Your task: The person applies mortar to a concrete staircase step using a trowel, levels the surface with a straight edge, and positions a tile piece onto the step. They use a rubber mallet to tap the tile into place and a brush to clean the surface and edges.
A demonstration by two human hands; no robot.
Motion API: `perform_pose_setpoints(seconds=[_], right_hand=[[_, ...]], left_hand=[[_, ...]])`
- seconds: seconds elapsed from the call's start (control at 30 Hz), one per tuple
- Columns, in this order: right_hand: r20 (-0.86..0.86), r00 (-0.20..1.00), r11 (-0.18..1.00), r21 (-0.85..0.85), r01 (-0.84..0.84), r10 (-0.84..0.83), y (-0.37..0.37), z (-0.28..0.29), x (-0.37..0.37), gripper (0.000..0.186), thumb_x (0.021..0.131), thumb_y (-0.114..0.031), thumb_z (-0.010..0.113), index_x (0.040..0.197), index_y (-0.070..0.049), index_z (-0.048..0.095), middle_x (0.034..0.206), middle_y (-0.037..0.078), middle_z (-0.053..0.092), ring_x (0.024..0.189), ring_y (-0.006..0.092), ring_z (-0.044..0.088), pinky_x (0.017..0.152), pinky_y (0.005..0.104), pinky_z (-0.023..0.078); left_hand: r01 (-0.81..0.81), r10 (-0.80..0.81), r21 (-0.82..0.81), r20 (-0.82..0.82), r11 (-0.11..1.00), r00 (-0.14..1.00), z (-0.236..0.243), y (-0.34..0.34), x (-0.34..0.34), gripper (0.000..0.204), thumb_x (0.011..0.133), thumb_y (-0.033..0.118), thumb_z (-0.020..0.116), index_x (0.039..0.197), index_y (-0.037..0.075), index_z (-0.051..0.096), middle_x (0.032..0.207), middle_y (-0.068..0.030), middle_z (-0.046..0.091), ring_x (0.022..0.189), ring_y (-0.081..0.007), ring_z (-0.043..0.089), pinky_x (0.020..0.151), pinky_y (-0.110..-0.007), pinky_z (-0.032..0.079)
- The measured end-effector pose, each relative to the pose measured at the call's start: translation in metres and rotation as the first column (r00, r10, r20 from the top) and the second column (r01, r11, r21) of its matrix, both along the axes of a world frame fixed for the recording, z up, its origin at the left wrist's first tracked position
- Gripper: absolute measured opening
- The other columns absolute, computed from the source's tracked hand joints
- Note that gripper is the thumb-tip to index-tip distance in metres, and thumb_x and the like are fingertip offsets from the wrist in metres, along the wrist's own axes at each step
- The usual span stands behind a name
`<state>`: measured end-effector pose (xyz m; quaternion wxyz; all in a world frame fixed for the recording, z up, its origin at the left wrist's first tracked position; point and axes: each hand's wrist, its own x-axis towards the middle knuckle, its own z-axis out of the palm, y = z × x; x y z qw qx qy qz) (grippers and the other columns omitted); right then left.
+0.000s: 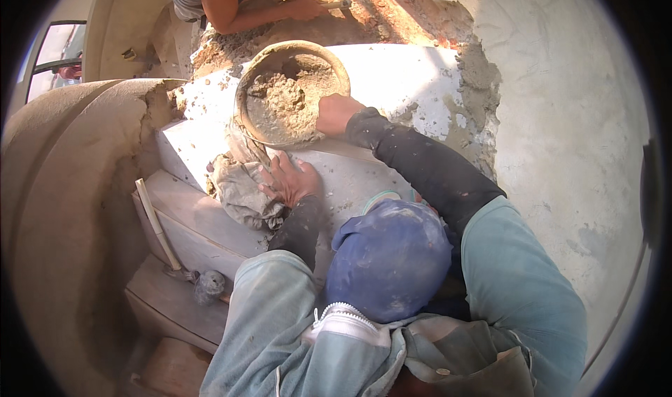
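Note:
A round, mortar-crusted basin point(246, 121) stands on the white step in front of me, with lumpy grey-brown mortar point(278, 97) inside. My right hand point(339, 115) is closed at the basin's right side, over the mortar. Its fingers are curled out of sight, and what they hold is hidden. Just below the basin, my left hand point(292, 180) rests with fingers spread, touching the edge of a crumpled grey rag point(243, 193). The rag lies on the step to the left of that hand.
A hammer-like tool with a pale handle point(158, 223) leans on the lower steps, beside a clear crumpled plastic bag point(208, 287). At the top, a co-worker's hand point(305, 7) is near broken brickwork point(381, 9). Curved plastered wall point(63, 187) rises left; grey plaster point(567, 159) lies right.

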<state>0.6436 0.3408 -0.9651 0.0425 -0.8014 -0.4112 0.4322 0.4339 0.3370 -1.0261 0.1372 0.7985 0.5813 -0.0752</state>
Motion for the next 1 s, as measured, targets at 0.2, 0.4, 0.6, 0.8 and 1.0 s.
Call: perform_pose_setpoints(seconds=[0.2,0.4,0.6,0.8,1.0], right_hand=[[-0.018,0.999,0.988,0.153,0.031,-0.029,-0.03,-0.025,-0.007,0.033,0.082,-0.023,0.057,0.094,0.003,0.074,0.098,0.032,0.069,0.094,0.0456,0.069,0.086,0.0499,0.055],[-0.079,0.931,0.912,0.185,0.366,-0.358,-0.067,-0.01,-0.022,0.051,0.086,-0.037,0.061,0.111,0.006,0.069,0.101,0.031,0.069,0.099,0.0443,0.068,0.092,0.048,0.053],[0.054,0.874,0.864,0.191,0.467,-0.484,-0.124,0.043,-0.02,0.049,0.087,-0.04,0.063,0.112,0.002,0.071,0.098,0.028,0.071,0.097,0.0422,0.069,0.088,0.0485,0.054],[0.185,0.765,0.787,0.178,0.591,-0.617,-0.197,0.083,-0.033,0.048,0.086,-0.04,0.064,0.106,0.003,0.071,0.093,0.027,0.07,0.091,0.0443,0.067,0.081,0.0505,0.054],[-0.569,0.327,0.507,-0.189,0.841,-0.754,-0.27,0.057,-0.028,0.036,0.086,-0.033,0.075,0.09,0.002,0.068,0.074,0.008,0.066,0.061,0.0155,0.063,0.056,0.0308,0.05]], left_hand=[[0.013,-0.013,0.005,-0.009,1.0,1.0,-0.005,0.004,-0.006,0.063,0.087,0.038,0.055,0.146,0.015,0.048,0.152,-0.0075,0.042,0.152,-0.0339,0.016,0.122,-0.06,0.0],[0.051,-0.05,0.051,-0.012,0.997,0.999,-0.006,0.004,-0.007,0.062,0.088,0.037,0.055,0.145,0.015,0.049,0.151,-0.0065,0.044,0.152,-0.0333,0.017,0.122,-0.061,0.002],[0.064,-0.061,0.046,-0.065,0.997,0.996,0.006,0.002,-0.003,0.06,0.09,0.036,0.056,0.146,0.017,0.048,0.156,-0.0052,0.041,0.153,-0.0327,0.015,0.123,-0.057,0.006],[0.072,-0.06,0.09,-0.126,0.993,0.99,0.011,-0.01,0.005,0.058,0.09,0.036,0.057,0.145,0.019,0.049,0.154,-0.0029,0.043,0.152,-0.0322,0.018,0.122,-0.058,0.007],[0.09,-0.078,0.173,-0.078,0.981,0.994,0.007,-0.005,-0.002,0.058,0.089,0.034,0.057,0.144,0.018,0.05,0.153,-0.0031,0.044,0.151,-0.0321,0.019,0.122,-0.057,0.007]])
